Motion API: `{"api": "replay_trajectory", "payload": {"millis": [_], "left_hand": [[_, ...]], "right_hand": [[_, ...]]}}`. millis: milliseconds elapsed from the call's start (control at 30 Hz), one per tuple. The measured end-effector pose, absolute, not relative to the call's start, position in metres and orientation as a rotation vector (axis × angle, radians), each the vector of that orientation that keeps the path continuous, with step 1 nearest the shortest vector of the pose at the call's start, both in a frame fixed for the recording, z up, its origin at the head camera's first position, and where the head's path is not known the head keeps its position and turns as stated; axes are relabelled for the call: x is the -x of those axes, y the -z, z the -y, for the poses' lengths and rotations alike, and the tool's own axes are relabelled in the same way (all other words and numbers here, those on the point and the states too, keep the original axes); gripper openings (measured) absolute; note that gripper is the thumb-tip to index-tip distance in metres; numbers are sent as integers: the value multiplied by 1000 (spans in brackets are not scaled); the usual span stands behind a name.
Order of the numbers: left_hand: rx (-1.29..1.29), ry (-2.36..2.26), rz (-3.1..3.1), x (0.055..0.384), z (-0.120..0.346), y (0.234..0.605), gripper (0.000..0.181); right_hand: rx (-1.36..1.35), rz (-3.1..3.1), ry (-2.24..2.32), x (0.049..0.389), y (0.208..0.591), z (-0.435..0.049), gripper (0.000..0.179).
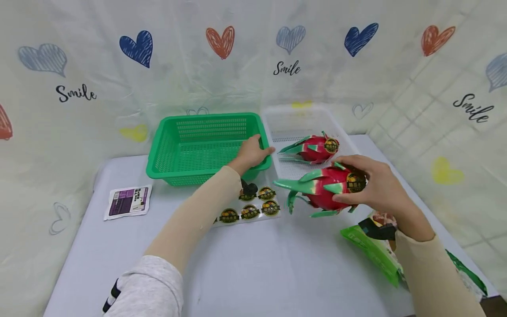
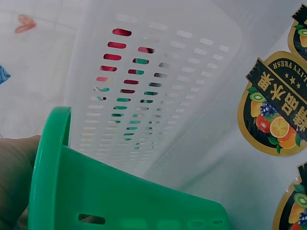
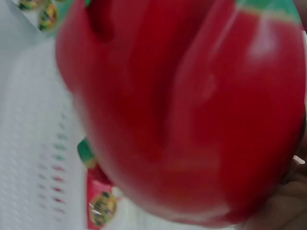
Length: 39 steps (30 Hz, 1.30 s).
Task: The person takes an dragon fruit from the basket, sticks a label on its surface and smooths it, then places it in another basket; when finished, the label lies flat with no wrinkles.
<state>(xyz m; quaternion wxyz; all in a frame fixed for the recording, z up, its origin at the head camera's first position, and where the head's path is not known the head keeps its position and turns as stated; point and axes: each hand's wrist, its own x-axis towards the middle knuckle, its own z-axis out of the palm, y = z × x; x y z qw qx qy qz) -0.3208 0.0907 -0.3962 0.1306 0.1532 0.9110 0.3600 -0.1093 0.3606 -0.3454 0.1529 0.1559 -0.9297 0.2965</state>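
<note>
My right hand (image 1: pixel 378 185) grips a red dragon fruit (image 1: pixel 325 189) with green scales, held in the air over the near edge of the white basket (image 1: pixel 283 119). A round black-and-gold sticker shows on its end; up close its red skin (image 3: pixel 182 120) fills the right wrist view. Inside the white basket lies another dragon fruit (image 1: pixel 310 149) with a similar sticker. My left hand (image 1: pixel 252 154) holds the right rim of the green basket (image 1: pixel 210 127), fingers reaching over its edge. That green rim (image 2: pixel 45 167) also shows in the left wrist view, beside the white basket's slotted wall (image 2: pixel 192 62).
A sheet of round fruit stickers (image 1: pixel 250 211) lies in front of the green basket, partly under my left forearm. At the left is a purple-and-white packet (image 1: pixel 128 201). A bright green packet (image 1: pixel 372 251) and a green-and-white package (image 1: pixel 467 273) lie near my right forearm.
</note>
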Motion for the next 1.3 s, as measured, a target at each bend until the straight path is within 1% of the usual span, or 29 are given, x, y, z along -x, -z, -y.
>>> {"api": "replay_trajectory", "payload": {"millis": [200,400,600,733,900,1100,1300], "left_hand": [[-443,-1058,-2637,322,-91,397,85],[-430,-1066,-2634,323,-90,397,84],[-431,-1074,-2627,325,-91,400,85],[-439,-1077,-2637,324,-91,400,85],[-447,-1062,-2631,322,-89,399,84],[-435,-1068,-2642,320,-88,399,83],[-449,-1059,-2665,322,-88,398,82]], "right_hand": [[-249,2702,-852,129,332,-379,77],[-183,2783,-790,154,329,-383,74],[-103,2834,-810,176,334,-394,76],[-73,2885,-799,189,341,-400,80],[-62,2956,-776,202,358,-402,87],[-119,3034,-709,219,379,-395,91],[-147,3121,-643,230,391,-389,94]]}}
